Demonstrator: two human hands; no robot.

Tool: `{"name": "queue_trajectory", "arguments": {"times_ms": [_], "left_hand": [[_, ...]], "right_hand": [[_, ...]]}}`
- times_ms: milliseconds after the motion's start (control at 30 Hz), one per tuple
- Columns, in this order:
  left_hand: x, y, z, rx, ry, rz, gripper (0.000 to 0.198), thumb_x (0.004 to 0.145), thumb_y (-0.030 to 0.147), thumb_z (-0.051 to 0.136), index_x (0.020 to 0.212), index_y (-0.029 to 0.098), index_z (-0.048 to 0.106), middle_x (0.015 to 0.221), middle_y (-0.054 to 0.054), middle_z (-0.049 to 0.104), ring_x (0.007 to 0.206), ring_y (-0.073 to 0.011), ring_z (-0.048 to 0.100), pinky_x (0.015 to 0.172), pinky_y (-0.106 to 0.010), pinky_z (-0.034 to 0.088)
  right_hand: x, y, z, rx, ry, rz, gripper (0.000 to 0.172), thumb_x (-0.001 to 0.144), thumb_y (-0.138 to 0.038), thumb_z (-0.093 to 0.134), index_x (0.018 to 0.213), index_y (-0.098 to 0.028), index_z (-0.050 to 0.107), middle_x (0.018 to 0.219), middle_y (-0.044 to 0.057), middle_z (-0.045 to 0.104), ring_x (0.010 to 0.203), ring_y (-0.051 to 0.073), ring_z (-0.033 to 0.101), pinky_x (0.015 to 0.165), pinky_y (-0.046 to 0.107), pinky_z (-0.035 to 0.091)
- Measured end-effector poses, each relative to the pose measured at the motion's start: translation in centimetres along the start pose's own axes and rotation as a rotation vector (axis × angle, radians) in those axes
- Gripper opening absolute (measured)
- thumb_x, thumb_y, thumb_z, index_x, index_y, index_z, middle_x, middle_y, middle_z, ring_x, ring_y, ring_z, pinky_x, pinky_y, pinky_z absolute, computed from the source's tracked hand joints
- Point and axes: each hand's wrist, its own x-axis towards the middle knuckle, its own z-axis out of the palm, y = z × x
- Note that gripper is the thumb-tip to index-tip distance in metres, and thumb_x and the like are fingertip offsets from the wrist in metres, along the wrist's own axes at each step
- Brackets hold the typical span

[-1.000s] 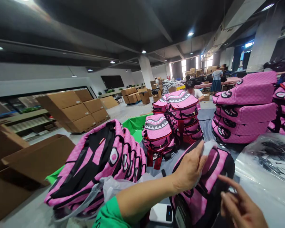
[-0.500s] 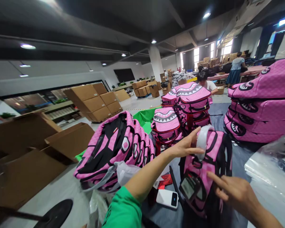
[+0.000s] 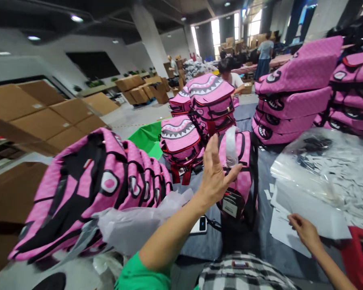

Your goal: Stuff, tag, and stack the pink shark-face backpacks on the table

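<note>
Grey-covered worktable (image 3: 263,177), probably, stacked pink backpacks (image 3: 292,106), white papers (image 3: 282,233)

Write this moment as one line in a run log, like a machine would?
left hand: open, raised before pink backpack | right hand: at white paper sheets

This was a large factory floor or packing hall. Many identical pink backpacks (image 3: 296,68) with a shark-teeth print stood in tall stacks on the tabletop (image 3: 268,193), the repeated stock marking it as a place of bulk work. Cardboard boxes (image 3: 33,117) were piled high across the room. A thick concrete pillar (image 3: 148,40) rose to a dark ceiling set with round lights (image 3: 75,18), and tall windows (image 3: 218,40) filled the far wall. Workers (image 3: 230,78) stood among the stacks, and long tables (image 3: 260,64) ran along the far side. Clear plastic wrapping (image 3: 320,169) lay close by.
</note>
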Motion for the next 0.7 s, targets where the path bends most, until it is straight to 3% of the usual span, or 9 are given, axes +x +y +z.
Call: {"name": "queue_trajectory", "arguments": {"times_ms": [67, 100, 133, 233, 267, 333, 467, 600, 700], "left_hand": [[-3.3, 0.5, -0.6, 0.07, 0.135, 0.211, 0.083, 0.091, 0.03, 0.071, 0.16, 0.028, 0.026, 0.141, -0.014, 0.057, 0.133, -0.0284, 0.052, 0.113, -0.05, 0.043], [-5.1, 1.0, -0.7, 0.048, 0.123, 0.34, 0.075, 0.09, 0.023, 0.069, 0.157, 0.028, 0.035, 0.123, -0.01, 0.068, 0.12, -0.0254, 0.061, 0.104, -0.045, 0.05], [-6.8, 1.5, -0.6, -0.002, 0.018, 0.472, 0.064, 0.091, 0.019, 0.065, 0.15, 0.028, 0.045, 0.104, -0.006, 0.073, 0.103, -0.0229, 0.067, 0.092, -0.04, 0.056], [-10.7, 3.2, 0.6, -0.096, -0.604, 0.65, 0.032, 0.098, 0.018, 0.048, 0.115, 0.032, 0.07, 0.071, -0.001, 0.071, 0.07, -0.0206, 0.067, 0.064, -0.034, 0.055], [-11.5, 3.7, 1.3, -0.099, -0.781, 0.612, 0.033, 0.1, 0.018, 0.044, 0.104, 0.032, 0.073, 0.069, -0.002, 0.07, 0.068, -0.0208, 0.066, 0.061, -0.034, 0.053], [-12.7, 4.1, 2.6, -0.143, -0.969, 0.46, 0.036, 0.103, 0.023, 0.04, 0.095, 0.028, 0.074, 0.069, -0.005, 0.071, 0.069, -0.0214, 0.066, 0.063, -0.033, 0.052], [-14.5, 3.0, 4.8, -0.396, -1.102, 0.111, 0.034, 0.104, 0.042, 0.047, 0.103, 0.023, 0.074, 0.085, -0.006, 0.075, 0.08, -0.0194, 0.069, 0.072, -0.027, 0.053], [-15.8, 1.4, 7.7, -0.422, -1.192, -0.128, 0.032, 0.099, 0.035, 0.059, 0.125, 0.02, 0.068, 0.112, -0.01, 0.074, 0.108, -0.0216, 0.069, 0.094, -0.03, 0.053], [-16.0, 1.2, 11.3, -0.438, -1.135, -0.174, 0.067, 0.086, 0.024, 0.074, 0.148, 0.017, 0.049, 0.148, -0.02, 0.055, 0.14, -0.0287, 0.05, 0.113, -0.042, 0.044]], "right_hand": [[-1.5, 2.5, 1.0, -0.039, -0.037, -0.008, 0.07, 0.066, -0.093, 0.054, 0.06, -0.024, 0.065, 0.054, 0.004, 0.067, 0.049, 0.025, 0.064, 0.051, 0.036, 0.053], [-2.1, 3.4, 1.7, -0.057, -0.032, -0.011, 0.071, 0.064, -0.094, 0.054, 0.061, -0.024, 0.066, 0.056, 0.005, 0.068, 0.053, 0.026, 0.066, 0.054, 0.038, 0.054], [-2.5, 4.1, 2.4, -0.078, -0.016, -0.013, 0.072, 0.064, -0.094, 0.053, 0.06, -0.024, 0.065, 0.058, 0.005, 0.068, 0.055, 0.027, 0.066, 0.056, 0.04, 0.053], [-3.2, 5.7, 4.1, -0.136, 0.029, -0.019, 0.071, 0.073, -0.092, 0.046, 0.059, -0.024, 0.062, 0.06, 0.007, 0.066, 0.061, 0.028, 0.064, 0.061, 0.041, 0.051], [-3.3, 6.1, 4.4, -0.147, 0.03, -0.024, 0.071, 0.077, -0.09, 0.043, 0.06, -0.024, 0.062, 0.061, 0.007, 0.066, 0.063, 0.027, 0.064, 0.062, 0.04, 0.05], [-3.3, 6.6, 4.6, -0.161, 0.016, -0.034, 0.07, 0.082, -0.087, 0.039, 0.063, -0.024, 0.062, 0.064, 0.008, 0.066, 0.066, 0.027, 0.063, 0.064, 0.039, 0.049], [-2.5, 6.3, 3.8, -0.17, -0.051, -0.062, 0.07, 0.086, -0.086, 0.031, 0.064, -0.025, 0.058, 0.068, 0.01, 0.065, 0.07, 0.029, 0.061, 0.068, 0.043, 0.048], [-1.3, 4.0, 1.5, -0.125, -0.206, -0.122, 0.064, 0.089, -0.081, 0.035, 0.072, -0.024, 0.059, 0.073, 0.008, 0.067, 0.071, 0.026, 0.062, 0.071, 0.041, 0.049], [-1.1, 1.0, -0.9, -0.062, -0.377, -0.165, 0.056, 0.091, -0.075, 0.043, 0.072, -0.024, 0.057, 0.066, 0.001, 0.063, 0.061, 0.019, 0.059, 0.063, 0.033, 0.048]]}}
